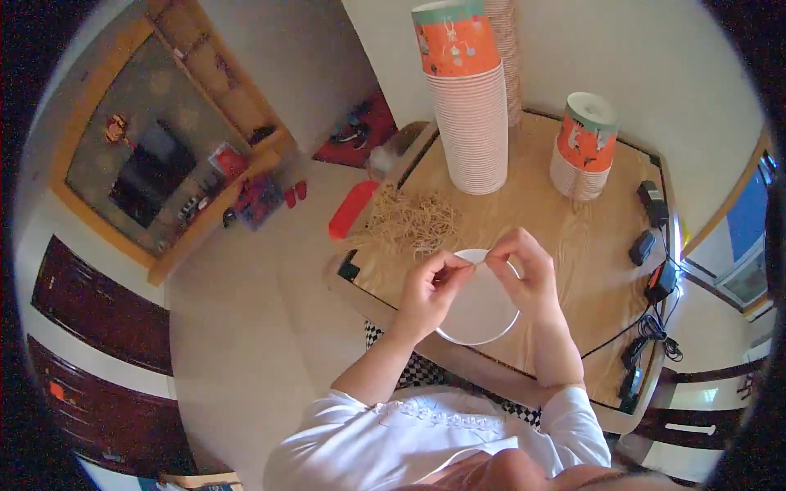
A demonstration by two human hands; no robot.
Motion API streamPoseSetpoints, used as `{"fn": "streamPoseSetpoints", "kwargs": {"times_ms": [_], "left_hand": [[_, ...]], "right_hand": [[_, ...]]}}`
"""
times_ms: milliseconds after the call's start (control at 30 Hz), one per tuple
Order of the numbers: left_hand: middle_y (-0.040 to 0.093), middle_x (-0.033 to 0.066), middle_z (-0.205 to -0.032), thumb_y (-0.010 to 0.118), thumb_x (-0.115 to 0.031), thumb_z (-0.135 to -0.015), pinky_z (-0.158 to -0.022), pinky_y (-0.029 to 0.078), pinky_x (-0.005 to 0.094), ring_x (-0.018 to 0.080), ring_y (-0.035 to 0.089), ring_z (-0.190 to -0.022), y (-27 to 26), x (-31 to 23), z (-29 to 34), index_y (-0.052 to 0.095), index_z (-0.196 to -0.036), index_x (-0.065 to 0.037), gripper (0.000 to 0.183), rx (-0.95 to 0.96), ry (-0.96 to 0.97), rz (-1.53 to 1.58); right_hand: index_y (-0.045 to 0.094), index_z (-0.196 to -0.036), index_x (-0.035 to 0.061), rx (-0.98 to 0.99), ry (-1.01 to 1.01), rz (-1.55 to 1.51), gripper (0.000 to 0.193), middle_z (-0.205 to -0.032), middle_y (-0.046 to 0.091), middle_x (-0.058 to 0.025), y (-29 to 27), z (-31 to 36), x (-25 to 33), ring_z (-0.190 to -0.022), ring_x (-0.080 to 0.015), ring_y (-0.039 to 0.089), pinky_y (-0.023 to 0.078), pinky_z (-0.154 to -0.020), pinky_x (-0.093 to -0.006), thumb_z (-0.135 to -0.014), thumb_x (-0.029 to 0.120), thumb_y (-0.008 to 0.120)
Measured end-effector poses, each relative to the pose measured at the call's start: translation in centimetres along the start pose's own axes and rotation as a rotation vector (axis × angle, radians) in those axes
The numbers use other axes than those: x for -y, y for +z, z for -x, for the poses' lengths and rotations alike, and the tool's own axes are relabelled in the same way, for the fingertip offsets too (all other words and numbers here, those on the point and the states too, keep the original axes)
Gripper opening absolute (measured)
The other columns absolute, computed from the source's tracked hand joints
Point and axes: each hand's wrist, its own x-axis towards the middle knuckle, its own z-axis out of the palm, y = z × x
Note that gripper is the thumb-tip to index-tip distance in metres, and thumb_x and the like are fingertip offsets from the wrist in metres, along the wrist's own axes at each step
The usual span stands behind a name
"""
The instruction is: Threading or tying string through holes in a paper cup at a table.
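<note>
Above a round white item [483, 315], left hand [431, 288] and right hand [530, 268], pinched closed, hold a thin tan strand [481, 264]. Tangled tan strands [413, 221] lie on the wood-grained table [573, 270].

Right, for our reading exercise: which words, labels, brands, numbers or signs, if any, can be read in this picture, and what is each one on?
None can be read.
Tall stack of paper tubs: orange-and-green printed pictures; any lettering is too small and blurred.
Short stack of paper tubs: the same.
White round container: no lettering shows.
Black adapter: any label is too small to read.
</note>
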Motion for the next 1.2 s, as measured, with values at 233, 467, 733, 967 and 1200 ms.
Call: {"fn": "streamPoseSetpoints", "kwargs": {"times_ms": [233, 467, 733, 967, 1200], "left_hand": [[0.057, -0.0049, -0.071, 0.063, -0.005, -0.084, -0.057, 0.038, 0.0178, 0.0008, 0.047, -0.064, -0.2, 0.2, 0.2, 0.061, -0.085, -0.003, 0.003, 0.008, 0.060, -0.014], [0.056, -0.0057, -0.071, 0.064, -0.006, -0.084, -0.057, 0.038, 0.0172, 0.0002, 0.046, -0.063, 0.1, 0.5, 0.2, 0.061, -0.086, -0.003, 0.004, 0.010, 0.038, 0.035], [0.061, -0.0027, -0.081, 0.067, -0.007, -0.081, -0.069, 0.044, 0.0195, 0.0044, 0.055, -0.075, -0.1, 0.1, 0.2, 0.063, -0.088, -0.005, 0.009, 0.041, -0.043, -0.076], [0.058, -0.0055, -0.071, 0.066, -0.006, -0.082, -0.054, 0.037, 0.0160, -0.0002, 0.047, -0.062, 0.9, 0.3, 0.2, 0.064, -0.088, -0.004, 0.006, -0.029, -0.024, 0.022], [0.056, -0.0068, -0.069, 0.066, -0.010, -0.083, -0.054, 0.036, 0.0164, -0.0003, 0.045, -0.062, 0.5, 0.5, -0.1, 0.064, -0.086, -0.004, 0.008, -0.026, -0.104, 0.111]], "right_hand": [[0.061, -0.097, 0.0015, 0.102, 0.025, -0.107, 0.029, -0.086, 0.061, -0.0073, -0.5, -0.3, 1.6, -0.085, -0.0179, 0.059, 0.047, -0.077, -0.0297, -0.070, -0.001, 0.071], [0.063, -0.098, 0.0042, 0.204, -0.013, 0.110, 0.031, -0.081, 0.062, -0.0068, -1.0, -0.5, 1.5, -0.078, -0.0187, 0.061, 0.049, -0.069, -0.0303, -0.069, 0.002, 0.072], [0.062, -0.084, 0.0027, 0.224, -0.153, 0.189, 0.018, -0.077, 0.059, -0.0077, -1.7, -0.4, 0.8, -0.074, -0.0235, 0.058, 0.046, -0.066, -0.0322, -0.069, 0.005, 0.072], [0.058, -0.081, 0.0020, 0.260, -0.112, 0.239, 0.015, -0.078, 0.056, -0.0085, -2.2, -0.3, 0.6, -0.075, -0.0249, 0.056, 0.044, -0.066, -0.0335, -0.074, 0.010, 0.068], [0.059, -0.085, 0.0052, 0.192, -0.303, 0.264, 0.016, -0.077, 0.058, -0.0069, -1.5, -0.7, 0.1, -0.071, -0.0250, 0.056, 0.044, -0.063, -0.0365, -0.074, 0.013, 0.068]]}}
